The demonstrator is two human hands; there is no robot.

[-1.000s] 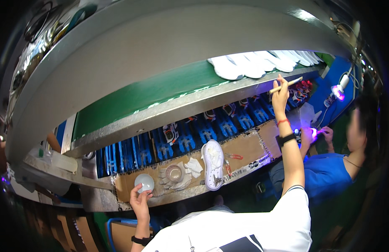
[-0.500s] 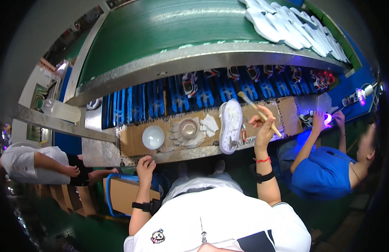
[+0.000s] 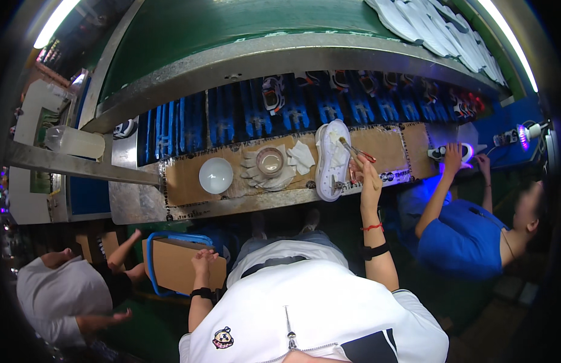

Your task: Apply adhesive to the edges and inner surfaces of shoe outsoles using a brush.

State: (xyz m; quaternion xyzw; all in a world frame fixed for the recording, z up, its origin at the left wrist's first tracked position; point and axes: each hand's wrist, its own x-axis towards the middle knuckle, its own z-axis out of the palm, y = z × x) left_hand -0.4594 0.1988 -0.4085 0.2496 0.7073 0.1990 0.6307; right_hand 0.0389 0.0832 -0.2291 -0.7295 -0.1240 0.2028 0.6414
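Here the right hand (image 3: 370,176) is clamped on a thin brush (image 3: 352,149) whose tip touches a white sole (image 3: 331,158); the sole lies on the desk (image 3: 190,181), its long axis running from the person toward the blue racks (image 3: 232,115), while the brush slants up-left. The left hand (image 3: 203,261) hangs empty below the desk edge with fingers loosely together, near a brown carton (image 3: 174,266) with a blue rim; a white bowl (image 3: 216,175) and a glue cup (image 3: 270,161) sit left of the sole

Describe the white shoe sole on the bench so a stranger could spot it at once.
Find the cardboard-covered bench below the blue rack. The white shoe sole lies at its middle, right of the small glue cup. It is the only long, upright white piece, with the brush in the right hand touching it.
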